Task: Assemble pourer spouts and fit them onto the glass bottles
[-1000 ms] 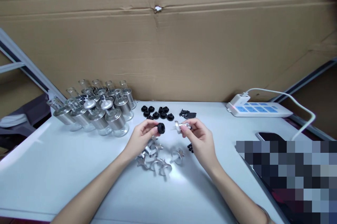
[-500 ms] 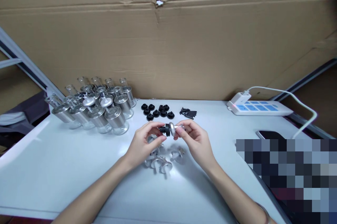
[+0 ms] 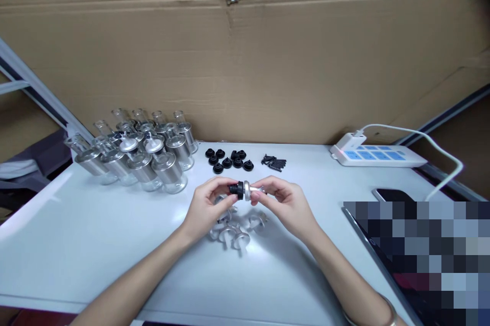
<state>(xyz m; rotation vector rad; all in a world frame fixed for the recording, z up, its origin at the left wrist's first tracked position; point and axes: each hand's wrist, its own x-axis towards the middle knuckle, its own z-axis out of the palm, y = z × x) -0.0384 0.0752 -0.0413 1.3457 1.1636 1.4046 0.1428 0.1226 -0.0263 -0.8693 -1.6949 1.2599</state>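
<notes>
Above the middle of the table, my left hand (image 3: 210, 208) pinches a black ribbed stopper (image 3: 237, 190) between thumb and fingers. My right hand (image 3: 289, 203) grips a silver pourer top (image 3: 247, 191) by its narrow end, its round disc turned towards the stopper. The two parts are in line, close together or touching; I cannot tell whether they are joined. Beneath my hands lie several more silver pourer tops (image 3: 241, 240), partly hidden by my left hand. Behind them sit several black stoppers (image 3: 227, 163) and a small pile of black tubes (image 3: 274, 164).
Several glass bottles with metal sleeves (image 3: 166, 168) stand at the left; two carry silver tops (image 3: 153, 145). At the right back are a power strip (image 3: 383, 156) with a white cable (image 3: 424, 137) and a phone (image 3: 394, 195). A cardboard wall (image 3: 245, 71) closes the back.
The stopper and pourer top have shifted slightly left, and the pourer's disc has turned more upright, squarer to the stopper. Both hands keep their hold. The camera view has tilted a little.
</notes>
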